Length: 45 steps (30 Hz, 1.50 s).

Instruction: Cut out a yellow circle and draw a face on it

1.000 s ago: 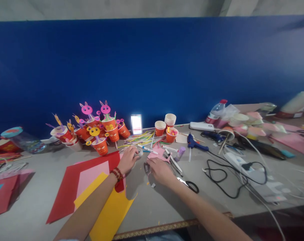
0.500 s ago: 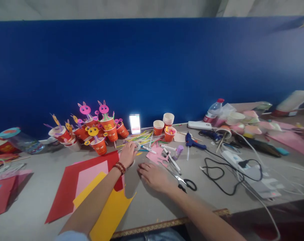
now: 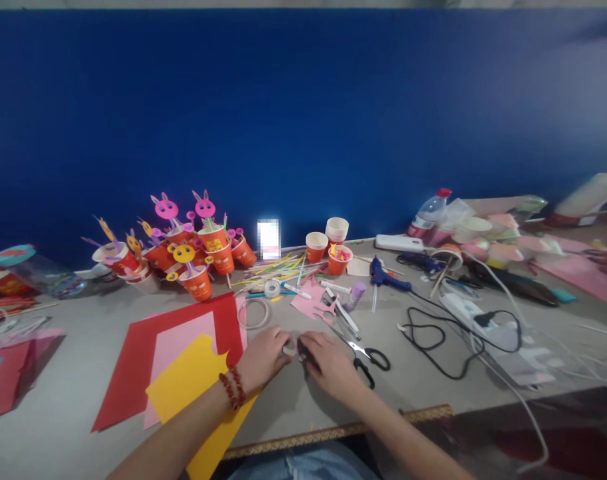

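Observation:
Over the grey table, my left hand [image 3: 264,355], with a red bead bracelet at the wrist, pinches a small translucent piece [image 3: 290,345]. Fingers curled, my right hand [image 3: 329,363] holds the piece's other side; its exact shape cannot be made out. A large clear tape roll [image 3: 253,313] lies just behind my left hand, and a small white roll [image 3: 272,288] sits farther back. Yellow paper [image 3: 183,375] reaches under my left wrist, on top of pink and red sheets [image 3: 121,373]. To the right of my right hand are black-handled scissors [image 3: 366,353].
Decorated red cups [image 3: 197,283] stand at the back left, with plain cups [image 3: 316,247] near the middle. Pens and pink scraps [image 3: 308,301] lie behind my hands. A blue glue gun [image 3: 383,277], its cable, a bottle [image 3: 428,213] and a power strip [image 3: 498,337] are on the right.
My left hand has left the small white roll and come nearer, beside my right hand. Both hands now meet at the small translucent piece. The large tape roll has come into view.

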Available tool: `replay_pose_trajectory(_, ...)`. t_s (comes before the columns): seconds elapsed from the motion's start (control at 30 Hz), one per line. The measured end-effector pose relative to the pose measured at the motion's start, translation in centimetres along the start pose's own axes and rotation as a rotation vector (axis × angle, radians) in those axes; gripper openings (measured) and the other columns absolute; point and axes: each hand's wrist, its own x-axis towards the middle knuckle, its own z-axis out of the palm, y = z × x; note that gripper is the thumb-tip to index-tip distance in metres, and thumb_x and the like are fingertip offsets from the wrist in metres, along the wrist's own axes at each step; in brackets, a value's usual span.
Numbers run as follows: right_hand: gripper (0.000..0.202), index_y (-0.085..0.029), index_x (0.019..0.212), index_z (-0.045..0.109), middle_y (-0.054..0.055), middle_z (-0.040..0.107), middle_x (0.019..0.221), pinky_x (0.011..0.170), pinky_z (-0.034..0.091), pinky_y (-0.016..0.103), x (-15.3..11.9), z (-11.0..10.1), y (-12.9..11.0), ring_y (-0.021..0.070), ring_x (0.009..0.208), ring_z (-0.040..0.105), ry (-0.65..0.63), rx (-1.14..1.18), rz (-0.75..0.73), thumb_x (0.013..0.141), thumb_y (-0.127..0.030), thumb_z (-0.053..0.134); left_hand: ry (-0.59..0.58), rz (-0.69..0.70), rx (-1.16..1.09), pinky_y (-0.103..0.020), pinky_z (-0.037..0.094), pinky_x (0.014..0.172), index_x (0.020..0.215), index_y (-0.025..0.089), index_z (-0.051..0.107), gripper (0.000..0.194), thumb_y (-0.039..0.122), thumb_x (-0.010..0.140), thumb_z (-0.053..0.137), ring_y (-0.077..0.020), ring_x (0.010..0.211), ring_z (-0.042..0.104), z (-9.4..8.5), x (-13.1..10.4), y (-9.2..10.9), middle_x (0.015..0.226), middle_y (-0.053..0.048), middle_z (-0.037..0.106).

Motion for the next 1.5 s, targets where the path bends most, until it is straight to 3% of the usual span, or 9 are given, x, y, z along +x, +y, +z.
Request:
replay_pose_trajectory(0.07, 0.049, -0.019, 0.124, 0.057, 0.01, 0.061, 0.126, 0.101, 0.045, 0.038, 0.0, 0.2, -0.2, 0.0243, 0.114, 0.056, -0.006, 0.068, -0.009, 0.078, -0.005, 0.05, -0.009, 0.003, -0.026, -0.035, 0.048, 0.084, 0.097, 0.022, 0.056, 0.011, 0.016, 0.088, 0.055, -0.0228, 0.095, 0.059, 0.5, 0.3, 0.6, 0.099, -0.004, 0.062)
replay_pose_trajectory(0.2, 0.049, -0.019, 0.126, 0.055, 0.011, 0.06, 0.125, 0.099, 0.044, 0.039, -0.1, -0.5, 0.0, 0.026, 0.112, 0.056, 0.001, 0.035, 0.02, 0.077, -0.008, 0.057, 0.0, -0.011, -0.058, -0.034, 0.047, 0.086, 0.103, 0.023, 0.053, 0.023, 0.008, 0.086, 0.051, -0.0217, 0.098, 0.058, 0.6, 0.1, 0.8, 0.104, -0.004, 0.06)
replay_pose_trajectory(0.37, 0.023, -0.019, 0.099, 0.063, 0.007, 0.062, 0.103, 0.085, 0.047, 0.033, 1.1, -0.6, -0.1, 0.023, 0.097, 0.058, -0.094, -0.017, 0.0, 0.079, -0.01, 0.058, 0.004, -0.024, -0.064, -0.035, 0.047, 0.086, 0.098, 0.022, 0.054, 0.015, 0.012, 0.087, 0.051, -0.0227, 0.098, 0.057, 0.8, 0.2, 0.6, 0.103, -0.005, 0.057)
replay_pose_trajectory(0.47, 0.018, -0.017, 0.092, 0.064, 0.007, 0.062, 0.097, 0.08, 0.046, 0.031, 1.9, -0.6, -0.3, 0.0223, 0.092, 0.059, -0.132, -0.057, 0.012, 0.08, -0.008, 0.055, 0.008, -0.032, -0.064, -0.034, 0.046, 0.084, 0.092, 0.022, 0.054, 0.011, 0.012, 0.088, 0.052, -0.0222, 0.094, 0.057, 1.1, 0.8, 0.6, 0.098, -0.004, 0.057)
replay_pose_trajectory(0.77, 0.018, -0.019, 0.097, 0.061, 0.007, 0.061, 0.101, 0.081, 0.045, 0.032, 1.1, -1.3, -1.1, 0.0239, 0.094, 0.058, -0.1, -0.066, 0.012, 0.081, -0.026, 0.068, -0.019, -0.003, -0.128, -0.031, 0.047, 0.085, 0.098, 0.022, 0.055, 0.016, 0.011, 0.086, 0.054, -0.0196, 0.095, 0.057, 0.3, 0.2, 0.5, 0.102, -0.003, 0.057)
replay_pose_trajectory(0.87, 0.013, -0.018, 0.096, 0.061, 0.009, 0.062, 0.103, 0.08, 0.045, 0.032, 1.5, -0.6, -1.8, 0.0251, 0.095, 0.058, -0.125, -0.171, 0.115, 0.083, -0.017, 0.062, -0.028, -0.006, -0.136, -0.031, 0.046, 0.087, 0.098, 0.021, 0.056, 0.018, 0.009, 0.086, 0.053, -0.0199, 0.097, 0.057, 0.5, 0.0, 0.6, 0.102, -0.004, 0.057)
replay_pose_trajectory(1.03, 0.024, -0.016, 0.098, 0.063, 0.01, 0.066, 0.104, 0.076, 0.043, 0.029, 2.7, -0.8, -2.1, 0.0226, 0.093, 0.062, -0.23, -0.226, 0.165, 0.084, -0.005, 0.048, -0.007, -0.069, -0.127, -0.033, 0.046, 0.083, 0.092, 0.02, 0.055, 0.016, 0.007, 0.086, 0.048, -0.0213, 0.093, 0.057, 1.0, 0.3, 1.1, 0.096, -0.005, 0.058)
replay_pose_trajectory(1.3, 0.023, -0.015, 0.091, 0.069, 0.011, 0.072, 0.094, 0.073, 0.042, 0.03, 4.0, -1.5, -1.9, 0.0247, 0.089, 0.066, -0.256, -0.194, 0.132, 0.079, -0.008, 0.051, 0.035, -0.095, -0.182, -0.031, 0.045, 0.078, 0.089, 0.019, 0.055, 0.011, 0.01, 0.086, 0.049, -0.0203, 0.087, 0.056, 1.1, 0.5, 1.1, 0.092, -0.004, 0.058)
replay_pose_trajectory(1.5, 0.01, -0.017, 0.08, 0.072, 0.006, 0.074, 0.081, 0.066, 0.04, 0.026, 4.7, -1.8, -0.9, 0.0205, 0.077, 0.065, -0.224, -0.104, 0.06, 0.074, -0.015, 0.063, 0.042, -0.051, -0.268, -0.028, 0.045, 0.078, 0.099, 0.02, 0.057, 0.021, 0.008, 0.083, 0.053, -0.0172, 0.087, 0.057, 0.9, 0.2, 0.2, 0.096, -0.002, 0.056)
